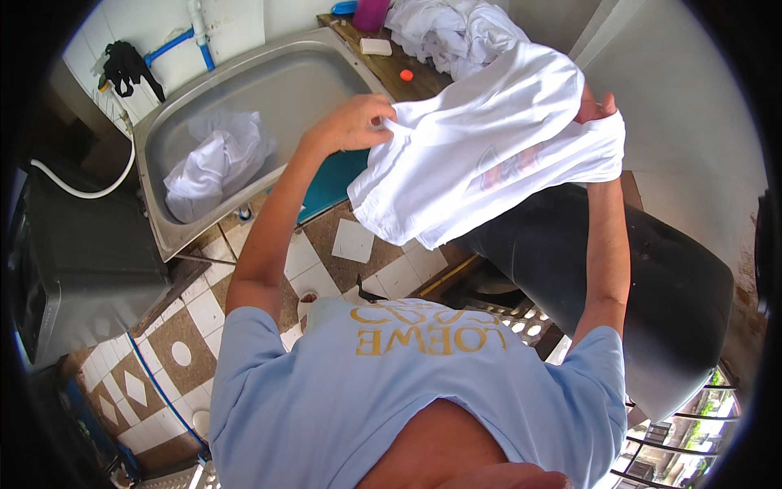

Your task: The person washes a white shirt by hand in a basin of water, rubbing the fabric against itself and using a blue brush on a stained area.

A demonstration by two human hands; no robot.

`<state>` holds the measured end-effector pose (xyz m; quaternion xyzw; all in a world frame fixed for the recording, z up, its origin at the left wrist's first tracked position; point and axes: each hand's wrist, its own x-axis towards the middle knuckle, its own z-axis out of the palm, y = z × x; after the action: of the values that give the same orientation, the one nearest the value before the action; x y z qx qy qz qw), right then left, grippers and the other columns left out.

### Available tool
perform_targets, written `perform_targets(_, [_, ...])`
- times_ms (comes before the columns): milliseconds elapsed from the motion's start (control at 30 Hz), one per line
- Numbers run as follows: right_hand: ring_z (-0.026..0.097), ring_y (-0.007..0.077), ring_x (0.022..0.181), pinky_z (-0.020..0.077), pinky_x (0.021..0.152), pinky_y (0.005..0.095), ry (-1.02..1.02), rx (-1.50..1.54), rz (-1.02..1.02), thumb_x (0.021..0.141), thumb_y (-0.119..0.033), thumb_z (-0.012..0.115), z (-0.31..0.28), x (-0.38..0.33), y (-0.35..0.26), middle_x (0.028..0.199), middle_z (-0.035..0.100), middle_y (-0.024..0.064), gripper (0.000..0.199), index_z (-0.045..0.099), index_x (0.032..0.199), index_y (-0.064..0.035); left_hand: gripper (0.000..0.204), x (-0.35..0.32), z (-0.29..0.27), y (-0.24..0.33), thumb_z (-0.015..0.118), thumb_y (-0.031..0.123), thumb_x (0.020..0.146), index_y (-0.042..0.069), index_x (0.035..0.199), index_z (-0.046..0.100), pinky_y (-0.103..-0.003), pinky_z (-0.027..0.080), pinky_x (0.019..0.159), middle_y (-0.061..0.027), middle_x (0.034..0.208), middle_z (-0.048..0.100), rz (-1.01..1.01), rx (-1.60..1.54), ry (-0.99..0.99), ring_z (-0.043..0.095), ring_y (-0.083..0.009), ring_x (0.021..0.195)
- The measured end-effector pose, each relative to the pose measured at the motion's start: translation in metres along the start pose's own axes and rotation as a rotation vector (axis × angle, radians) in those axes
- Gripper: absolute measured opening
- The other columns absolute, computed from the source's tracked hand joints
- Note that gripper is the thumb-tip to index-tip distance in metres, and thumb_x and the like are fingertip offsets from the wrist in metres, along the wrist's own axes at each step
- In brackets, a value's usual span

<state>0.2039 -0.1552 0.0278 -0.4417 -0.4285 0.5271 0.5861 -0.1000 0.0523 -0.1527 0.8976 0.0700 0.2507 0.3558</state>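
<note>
A white T-shirt with a faint print hangs stretched between both hands in front of me. My left hand grips its left edge, fingers closed on the fabric. My right hand holds the other end, mostly wrapped in cloth, with only the fingertips showing. The shirt hangs above a large black tub. Behind the shirt, a heap of white laundry lies on a wooden counter.
A steel sink at the left holds a crumpled white cloth. A bar of soap and an orange cap lie on the counter. A dark washing machine stands at far left. Below is a tiled floor.
</note>
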Motion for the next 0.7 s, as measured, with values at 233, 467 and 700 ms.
perform_targets(233, [0.048,0.0294,0.122,0.0398,0.101,0.0416,-0.236,-0.106,0.083,0.075,-0.065,0.063,0.061,0.01,0.016,0.137,0.046,0.0162,0.096,0.033,0.143,-0.0039,0.041,0.033,0.03,0.063,0.072,0.029,0.081,0.007,0.113,0.061,-0.032,0.045,0.088,-0.0063,0.101,0.06,-0.01,-0.526,0.176,0.057,-0.0186,0.097])
perform_targets(467, [0.052,0.0263,0.117,0.0429,0.097,0.0388,-0.43,-0.584,0.276,0.073,-0.06,0.069,0.051,0.0,0.039,0.132,0.051,0.0144,0.093,0.038,0.141,-0.0041,0.035,0.04,0.047,0.074,0.062,0.005,0.087,0.003,0.121,0.055,-0.027,0.05,0.085,-0.0044,0.106,0.064,-0.091,-1.321,0.291,0.061,-0.0104,0.095])
perform_targets(700, [0.055,0.0202,0.107,0.0443,0.093,0.0337,-0.031,-1.087,0.02,0.082,-0.044,0.068,-0.002,-0.057,0.066,0.121,0.058,0.0117,0.062,0.054,0.129,-0.0067,0.047,0.002,0.013,0.059,0.053,-0.007,0.083,0.004,0.129,0.051,-0.031,0.049,0.092,-0.0091,0.114,0.064,-0.12,-1.361,0.313,0.061,-0.0174,0.106])
